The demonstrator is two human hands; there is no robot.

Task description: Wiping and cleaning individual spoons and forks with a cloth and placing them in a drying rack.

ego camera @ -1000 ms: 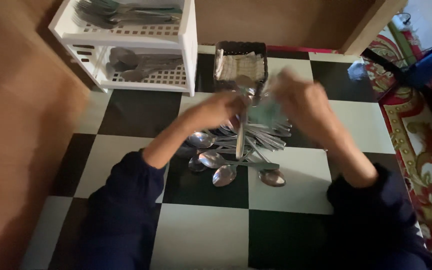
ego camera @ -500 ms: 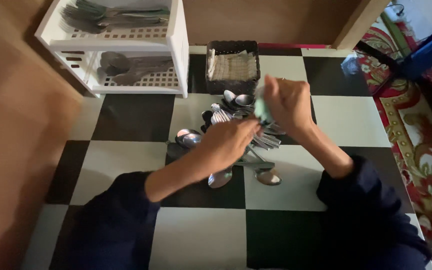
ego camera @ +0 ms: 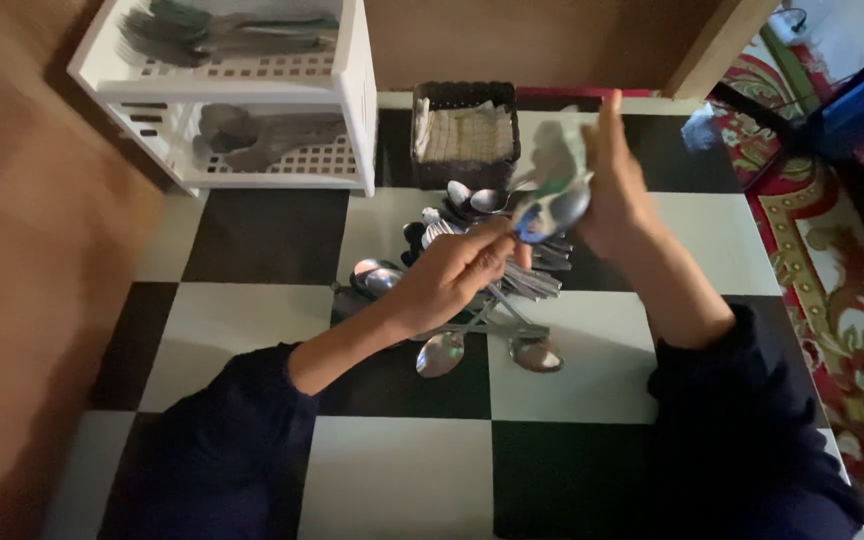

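Since half a second ago the right hand (ego camera: 617, 195) has lifted higher and opened up, palm turned inward, and the spoon (ego camera: 552, 212) has come up between both hands.

Spoon: metal, bowl end raised above the pile of cutlery (ego camera: 482, 280), blurred by motion. Left hand (ego camera: 457, 272) has its grip closed on the handle, fingers curled, thumb on top. Right hand holds a pale greenish cloth (ego camera: 557, 160) against the spoon bowl; fingers stretched upward, so the grip is loose and flat on the cloth rather than clenched. Cloth is smeared by motion, edges hard to tell.

Pile of cutlery: spoons and forks heaped on the black-and-white checkered desk (ego camera: 402, 470), just under the hands. Two spoon bowls lie nearest the person, at the pile's front edge.

Behind the pile: dark woven basket (ego camera: 465, 135) holding folded pale cloths, touching the back wall side of the desk. To its left, white plastic rack (ego camera: 352, 90) with two tiers, cutlery lying on each tier.

Dark blue sleeves cover both forearms. Patterned red carpet (ego camera: 852, 300) lies to the right of the desk.
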